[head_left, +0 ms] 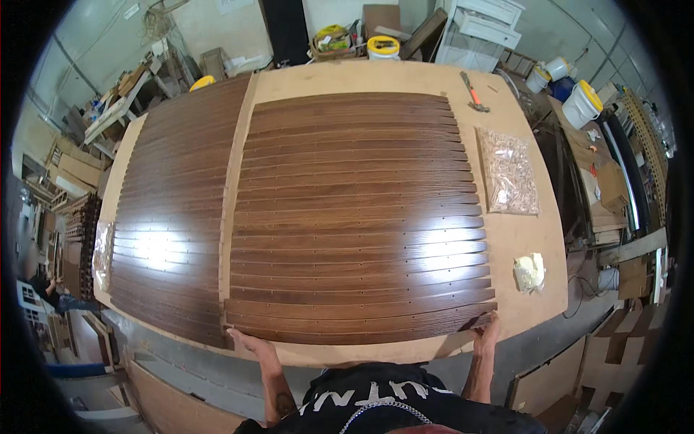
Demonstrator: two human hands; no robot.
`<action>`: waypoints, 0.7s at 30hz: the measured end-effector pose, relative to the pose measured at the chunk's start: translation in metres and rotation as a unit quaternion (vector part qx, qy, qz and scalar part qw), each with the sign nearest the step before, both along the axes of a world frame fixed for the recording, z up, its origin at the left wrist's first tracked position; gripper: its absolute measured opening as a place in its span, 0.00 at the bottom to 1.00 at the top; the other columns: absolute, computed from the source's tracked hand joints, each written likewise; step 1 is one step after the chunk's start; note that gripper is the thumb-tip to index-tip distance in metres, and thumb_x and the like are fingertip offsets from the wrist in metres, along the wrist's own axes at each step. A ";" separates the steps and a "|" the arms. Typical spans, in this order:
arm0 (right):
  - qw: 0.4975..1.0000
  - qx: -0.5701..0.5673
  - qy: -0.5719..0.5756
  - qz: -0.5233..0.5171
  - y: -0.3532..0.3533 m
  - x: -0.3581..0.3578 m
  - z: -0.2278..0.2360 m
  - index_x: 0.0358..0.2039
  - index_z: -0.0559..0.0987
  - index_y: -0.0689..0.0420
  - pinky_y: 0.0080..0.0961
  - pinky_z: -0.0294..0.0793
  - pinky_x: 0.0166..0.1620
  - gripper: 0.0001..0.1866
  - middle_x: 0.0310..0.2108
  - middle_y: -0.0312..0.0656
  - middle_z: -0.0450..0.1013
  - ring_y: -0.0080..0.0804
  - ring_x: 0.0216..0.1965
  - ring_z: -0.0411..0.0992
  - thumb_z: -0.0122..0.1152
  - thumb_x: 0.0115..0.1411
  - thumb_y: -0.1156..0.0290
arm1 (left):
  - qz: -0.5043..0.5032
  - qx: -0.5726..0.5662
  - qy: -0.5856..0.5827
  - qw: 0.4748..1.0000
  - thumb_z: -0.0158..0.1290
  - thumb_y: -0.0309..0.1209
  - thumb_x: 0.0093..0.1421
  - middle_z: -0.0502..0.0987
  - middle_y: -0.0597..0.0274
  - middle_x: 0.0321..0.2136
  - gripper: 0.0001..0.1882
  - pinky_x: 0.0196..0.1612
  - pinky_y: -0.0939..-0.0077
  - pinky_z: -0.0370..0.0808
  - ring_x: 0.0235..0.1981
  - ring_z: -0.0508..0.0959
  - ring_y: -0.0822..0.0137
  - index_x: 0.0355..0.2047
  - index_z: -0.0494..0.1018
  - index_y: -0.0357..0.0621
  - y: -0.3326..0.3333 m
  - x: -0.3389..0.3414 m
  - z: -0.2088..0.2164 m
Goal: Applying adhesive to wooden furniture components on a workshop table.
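Observation:
Dark brown wooden slats (354, 210) with small holes lie side by side in a broad row on the large tan worktable (361, 78). Along the near side, the closest wooden slat (354, 337) runs between my two hands. My left hand (254, 344) has its fingers closed around the left end of that slat. At the opposite end my right hand (486, 330) grips the slat, with its fingers partly hidden. A second row of brown slats (173, 181) lies to the left, past a narrow tan gap.
On the table's right side are an orange-handled hammer (473, 95), a clear bag of wooden dowels (509, 173) and a pale yellow crumpled lump (529, 273). Another clear bag (103, 257) sits at the left edge. Yellow-lidded buckets (383, 48) stand behind; a person (54, 293) is far left.

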State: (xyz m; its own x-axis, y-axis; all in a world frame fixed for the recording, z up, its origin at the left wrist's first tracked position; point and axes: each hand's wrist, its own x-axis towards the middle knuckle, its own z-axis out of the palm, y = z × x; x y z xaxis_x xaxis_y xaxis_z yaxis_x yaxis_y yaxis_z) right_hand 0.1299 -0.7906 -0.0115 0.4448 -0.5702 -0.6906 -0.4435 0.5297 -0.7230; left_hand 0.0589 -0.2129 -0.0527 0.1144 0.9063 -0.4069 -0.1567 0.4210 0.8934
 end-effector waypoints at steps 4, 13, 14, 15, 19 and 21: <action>0.998 0.025 -0.054 -0.019 0.010 0.046 -0.012 0.45 0.72 0.58 0.34 0.76 0.32 0.20 0.36 0.44 0.72 0.37 0.35 0.73 0.48 0.62 0.55 | -0.041 0.018 -0.047 0.998 0.30 0.59 0.66 0.50 0.48 0.66 0.40 0.66 0.59 0.54 0.65 0.56 0.53 0.66 0.48 0.38 0.027 0.032 -0.020; 0.987 0.075 -0.143 -0.005 0.034 0.148 -0.016 0.27 0.68 0.49 0.22 0.58 0.16 0.14 0.13 0.28 0.58 0.19 0.12 0.52 0.42 0.65 0.56 | -0.167 0.022 -0.055 0.984 0.36 0.62 0.64 0.43 0.56 0.69 0.45 0.70 0.61 0.38 0.69 0.43 0.56 0.69 0.40 0.43 0.047 0.119 0.011; 0.987 0.073 -0.142 -0.020 0.041 0.159 -0.010 0.26 0.68 0.49 0.21 0.57 0.16 0.14 0.12 0.27 0.57 0.18 0.11 0.51 0.42 0.65 0.57 | -0.169 0.021 -0.053 0.984 0.36 0.62 0.64 0.43 0.56 0.69 0.45 0.70 0.61 0.38 0.69 0.43 0.56 0.69 0.40 0.43 0.052 0.127 0.006; 0.983 0.101 -0.155 0.013 0.044 0.173 -0.011 0.27 0.68 0.49 0.20 0.55 0.15 0.14 0.13 0.28 0.59 0.18 0.10 0.51 0.42 0.66 0.56 | -0.181 0.023 -0.056 0.982 0.36 0.62 0.64 0.43 0.55 0.69 0.45 0.70 0.61 0.38 0.69 0.43 0.56 0.69 0.39 0.43 0.060 0.124 0.000; 0.987 0.070 -0.139 0.046 0.044 0.197 -0.012 0.31 0.69 0.50 0.20 0.53 0.14 0.12 0.15 0.30 0.62 0.19 0.10 0.52 0.44 0.65 0.57 | -0.235 0.029 -0.063 0.970 0.36 0.62 0.63 0.45 0.53 0.68 0.46 0.69 0.61 0.41 0.68 0.46 0.57 0.68 0.42 0.40 0.070 0.151 -0.006; 0.987 0.064 -0.138 0.049 0.033 0.206 -0.037 0.39 0.70 0.52 0.31 0.65 0.25 0.14 0.27 0.36 0.68 0.26 0.22 0.63 0.44 0.64 0.56 | -0.259 0.026 -0.065 0.963 0.36 0.63 0.63 0.46 0.51 0.68 0.47 0.69 0.60 0.43 0.68 0.48 0.57 0.67 0.43 0.38 0.078 0.157 -0.011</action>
